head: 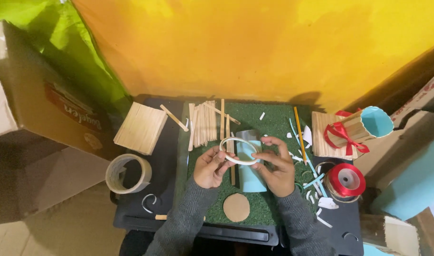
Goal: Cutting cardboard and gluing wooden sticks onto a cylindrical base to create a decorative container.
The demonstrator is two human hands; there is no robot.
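Both of my hands hold a thin white ring (239, 141) above a green mat (269, 124). My left hand (210, 167) pinches the ring's left side and my right hand (275, 166) pinches its right side. Just under the ring lies a light blue paper-covered cylinder (251, 179) on the mat. A brown cardboard disc (236, 207) rests on the mat near my wrists. A row of wooden craft sticks (203, 123) lies at the mat's far left.
A panel of glued sticks (141, 128) and a tape roll (128, 173) lie to the left. A red ribbon spool (346, 180), a stick-clad blue cup with a red bow (354, 129), a pencil (300, 134) and paper scraps lie to the right. Cardboard boxes flank the black tray (165, 161).
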